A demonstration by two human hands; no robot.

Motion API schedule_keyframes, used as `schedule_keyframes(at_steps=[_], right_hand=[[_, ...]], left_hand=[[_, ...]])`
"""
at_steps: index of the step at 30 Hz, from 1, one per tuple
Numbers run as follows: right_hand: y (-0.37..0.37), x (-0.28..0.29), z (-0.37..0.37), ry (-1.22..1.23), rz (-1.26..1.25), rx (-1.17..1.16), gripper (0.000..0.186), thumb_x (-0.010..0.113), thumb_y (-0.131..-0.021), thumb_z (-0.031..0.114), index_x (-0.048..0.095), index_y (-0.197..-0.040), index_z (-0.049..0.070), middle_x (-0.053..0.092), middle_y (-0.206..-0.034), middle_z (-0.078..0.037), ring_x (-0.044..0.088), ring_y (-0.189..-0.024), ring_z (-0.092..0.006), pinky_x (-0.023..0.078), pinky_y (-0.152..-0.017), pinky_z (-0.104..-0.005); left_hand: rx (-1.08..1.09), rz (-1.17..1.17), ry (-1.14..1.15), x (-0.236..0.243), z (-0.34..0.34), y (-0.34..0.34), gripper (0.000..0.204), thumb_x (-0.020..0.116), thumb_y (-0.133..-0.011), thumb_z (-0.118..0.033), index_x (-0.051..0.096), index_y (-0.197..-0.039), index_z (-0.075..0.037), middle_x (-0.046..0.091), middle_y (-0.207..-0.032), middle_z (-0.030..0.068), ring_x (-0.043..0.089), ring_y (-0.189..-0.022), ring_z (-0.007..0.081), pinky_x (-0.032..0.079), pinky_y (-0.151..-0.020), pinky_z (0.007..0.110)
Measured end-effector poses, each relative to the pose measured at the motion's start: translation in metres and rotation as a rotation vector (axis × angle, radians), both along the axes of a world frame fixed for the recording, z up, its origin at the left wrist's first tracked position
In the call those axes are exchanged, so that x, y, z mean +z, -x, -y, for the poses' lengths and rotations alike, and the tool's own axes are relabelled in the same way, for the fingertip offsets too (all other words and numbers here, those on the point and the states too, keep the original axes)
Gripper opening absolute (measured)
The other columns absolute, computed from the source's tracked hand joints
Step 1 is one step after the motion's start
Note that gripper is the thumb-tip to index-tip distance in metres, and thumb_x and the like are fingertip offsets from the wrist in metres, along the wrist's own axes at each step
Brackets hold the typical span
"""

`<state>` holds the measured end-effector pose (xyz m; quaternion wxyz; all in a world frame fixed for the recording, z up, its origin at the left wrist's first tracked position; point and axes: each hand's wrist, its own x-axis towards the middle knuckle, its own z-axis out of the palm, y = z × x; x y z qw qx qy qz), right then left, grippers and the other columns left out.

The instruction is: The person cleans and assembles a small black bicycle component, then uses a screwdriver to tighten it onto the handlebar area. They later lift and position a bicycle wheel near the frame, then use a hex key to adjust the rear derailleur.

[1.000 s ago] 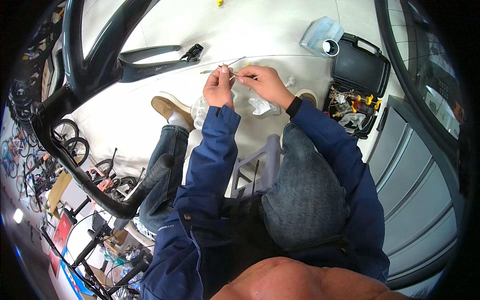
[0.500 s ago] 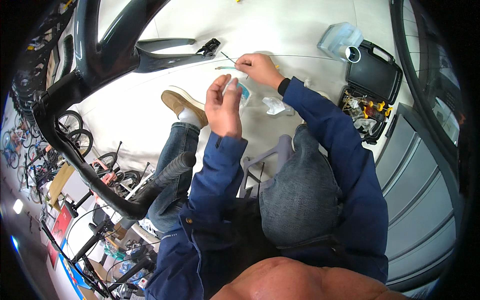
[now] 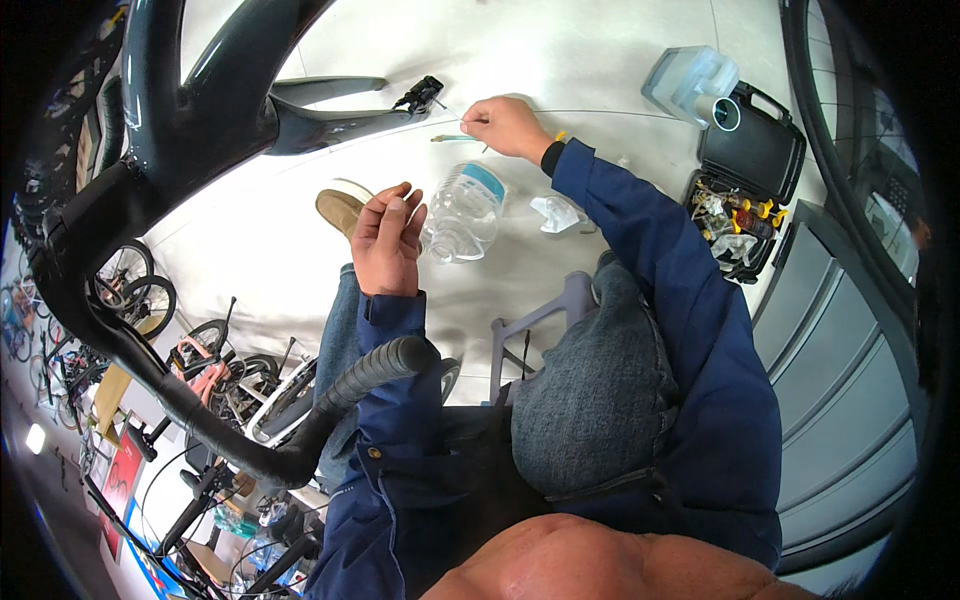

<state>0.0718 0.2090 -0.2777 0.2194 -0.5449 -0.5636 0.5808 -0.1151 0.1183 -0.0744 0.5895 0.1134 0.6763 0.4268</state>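
My right hand (image 3: 505,127) pinches a thin rod-like tool between thumb and fingers. The tool's far end points at a black brake caliper-like part (image 3: 420,95) at the end of a dark bicycle fork blade (image 3: 340,126); whether they touch, I cannot tell. My left hand (image 3: 388,240) is held palm up, its fingers curled in toward the thumb; anything small in them cannot be made out. Right beside it is a clear plastic bottle (image 3: 465,212) with a blue band, its neck toward me. A thin greenish stick (image 3: 450,138) lies on the floor near my right hand.
The dark bike frame (image 3: 225,95) and taped drop handlebar (image 3: 370,375) fill the left side. At right are an open black tool case (image 3: 750,135), a translucent container (image 3: 685,80) and grey drawers (image 3: 840,370). Crumpled white tissue (image 3: 556,213) and a grey stool (image 3: 545,315) sit nearer.
My left hand has moved left and toward me, uncovering the bottle. My right hand has shifted slightly left and farther away, bringing the tool's end closer to the black caliper-like part.
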Motion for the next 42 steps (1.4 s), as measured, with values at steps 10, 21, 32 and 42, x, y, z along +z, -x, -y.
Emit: schedule_keyframes(at_steps=[10,21,32,42], right_hand=[[0.009,0.006,-0.005,0.016,-0.028,-0.016,0.023,0.075,-0.09,0.029,0.079,-0.094,0.007,0.077,-0.084,-0.008,0.071,-0.072,-0.0216,0.055,-0.071,-0.0341],[0.017,0.004,0.001,0.135,-0.044,-0.072,0.021,0.074,-0.091,0.028,0.08,-0.096,0.008,0.077,-0.083,-0.006,0.071,-0.072,-0.0203,0.056,-0.072,-0.033],[0.017,0.005,0.004,0.005,-0.062,-0.095,0.02,0.073,-0.091,0.026,0.078,-0.095,0.007,0.077,-0.083,-0.008,0.071,-0.072,-0.021,0.056,-0.07,-0.0337],[0.017,0.002,0.007,-0.006,-0.07,-0.101,0.019,0.073,-0.092,0.024,0.077,-0.097,0.006,0.077,-0.087,-0.009,0.073,-0.076,-0.0222,0.056,-0.072,-0.0323]], left_hand=[[-0.074,-0.025,0.003,-0.019,-0.016,0.011,0.024,0.062,-0.105,-0.015,0.063,-0.124,0.001,0.068,-0.126,0.0139,0.068,-0.117,0.0248,0.059,-0.098,0.033],[-0.147,-0.044,0.077,-0.056,-0.03,0.016,0.025,0.065,-0.104,-0.018,0.064,-0.121,0.0,0.069,-0.123,0.0137,0.069,-0.113,0.0247,0.059,-0.095,0.035],[-0.274,-0.077,0.132,-0.078,-0.041,0.016,0.035,0.067,-0.103,-0.019,0.063,-0.131,0.001,0.07,-0.119,0.0099,0.069,-0.105,0.0189,0.058,-0.091,0.031],[-0.574,-0.133,0.164,-0.113,-0.063,0.003,0.048,0.067,-0.101,-0.023,0.057,-0.141,0.001,0.069,-0.119,0.0105,0.069,-0.104,0.0192,0.058,-0.088,0.032]])
